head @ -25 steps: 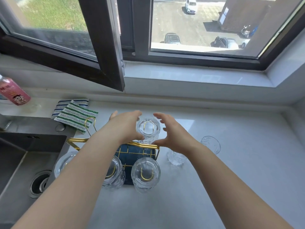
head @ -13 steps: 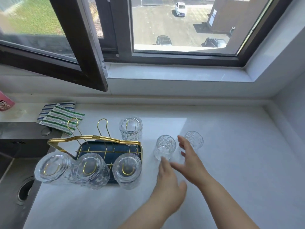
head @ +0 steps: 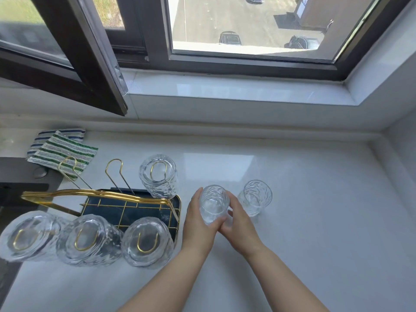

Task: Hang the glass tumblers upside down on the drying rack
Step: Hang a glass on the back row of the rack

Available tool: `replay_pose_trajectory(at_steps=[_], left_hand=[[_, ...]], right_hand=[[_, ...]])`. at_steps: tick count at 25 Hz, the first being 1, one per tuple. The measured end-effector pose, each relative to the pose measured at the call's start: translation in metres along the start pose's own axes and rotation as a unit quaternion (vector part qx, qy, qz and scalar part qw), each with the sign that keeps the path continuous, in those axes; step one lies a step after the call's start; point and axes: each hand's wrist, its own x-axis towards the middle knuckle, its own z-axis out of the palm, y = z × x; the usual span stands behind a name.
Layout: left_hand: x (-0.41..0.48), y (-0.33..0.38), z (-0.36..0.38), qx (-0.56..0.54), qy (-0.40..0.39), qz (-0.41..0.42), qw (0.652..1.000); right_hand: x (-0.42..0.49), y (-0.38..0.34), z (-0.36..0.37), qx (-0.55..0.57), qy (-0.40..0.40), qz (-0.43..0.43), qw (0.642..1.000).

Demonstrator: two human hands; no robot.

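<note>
A gold wire drying rack [head: 94,194] with a dark blue tray stands on the white counter. Several textured glass tumblers hang upside down on its prongs: three along the front, one [head: 158,175] at the back right. Two back prongs [head: 114,170] are bare. An upright tumbler [head: 213,202] stands just right of the rack, and my left hand [head: 197,221] and my right hand [head: 239,224] are wrapped around it from both sides. A second upright tumbler [head: 255,199] stands to its right, untouched.
Striped dishcloths [head: 63,148] lie behind the rack at the left. A dark sink [head: 13,197] borders the rack's left end. An open window sash [head: 96,70] juts over the counter's back left. The white windowsill [head: 236,91] and side wall close off the back and right.
My hands left the tumbler hung at the rack's back right, moved right to the upright glasses, and have closed around the nearer one. The view has shifted right.
</note>
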Motion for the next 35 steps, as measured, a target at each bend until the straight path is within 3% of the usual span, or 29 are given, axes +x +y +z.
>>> replay_pose_trajectory(at_steps=[8, 12, 16, 20, 22, 25, 29, 35], left_hand=[[-0.036, 0.037, -0.014, 0.028, -0.005, 0.042, 0.999], [-0.067, 0.075, -0.045, -0.029, -0.04, 0.087, 0.995], [-0.094, 0.113, -0.089, -0.128, -0.086, 0.109, 0.982], [-0.099, 0.129, -0.131, -0.201, -0.097, 0.137, 0.965], [-0.092, 0.128, -0.156, -0.174, -0.096, 0.157, 0.967], [-0.076, 0.129, -0.202, -0.017, -0.08, 0.201, 0.976], [-0.05, 0.143, -0.246, 0.171, -0.086, 0.272, 0.943], [0.012, 0.128, -0.271, 0.219, -0.082, 0.243, 0.941]], right_hand=[[-0.045, -0.023, -0.016, -0.018, 0.056, -0.074, 0.996], [-0.078, -0.064, -0.041, 0.037, 0.066, -0.107, 0.991], [-0.097, -0.112, -0.051, 0.263, -0.07, -0.081, 0.959], [-0.095, -0.154, -0.037, 0.335, -0.147, -0.108, 0.924], [-0.088, -0.173, -0.031, 0.32, -0.159, -0.126, 0.926], [-0.07, -0.204, -0.022, 0.229, -0.141, -0.157, 0.95], [-0.042, -0.25, -0.002, 0.102, -0.094, -0.196, 0.971], [0.009, -0.27, 0.041, -0.107, -0.068, -0.205, 0.971]])
